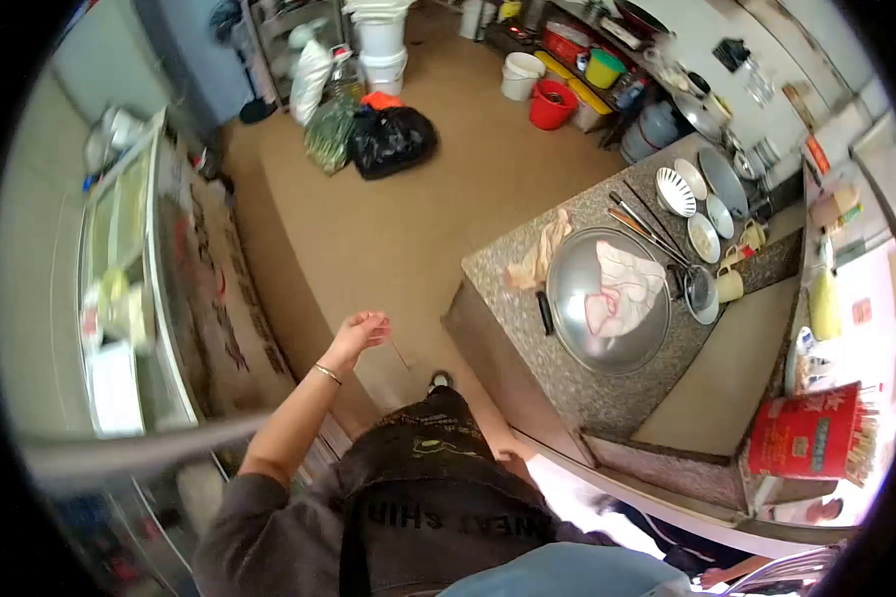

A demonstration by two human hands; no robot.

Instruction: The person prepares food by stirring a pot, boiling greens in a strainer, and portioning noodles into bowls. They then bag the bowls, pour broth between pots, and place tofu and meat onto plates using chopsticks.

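My left hand (358,336) is held out over the floor with its fingers pinched together. From the fingertips a thin, pale reddish strand or stick (398,354) slants downward; its exact kind is too small to make out. A bracelet (328,374) circles that wrist. My right hand (516,464) is low beside my apron (428,448), close to the counter's front, with its fingers mostly hidden. On the granite counter (607,398) to the right sits a large metal wok (577,269). A white cloth with red edging (629,284) lies in it.
Bowls (676,192), long-handled utensils (657,231) and a beige cloth (543,251) share the counter. A red bucket of sticks (804,431) stands at right. A black bag (396,139) is on the floor ahead. A glass-topped case (119,239) lines the left. Another person (672,542) is at lower right.
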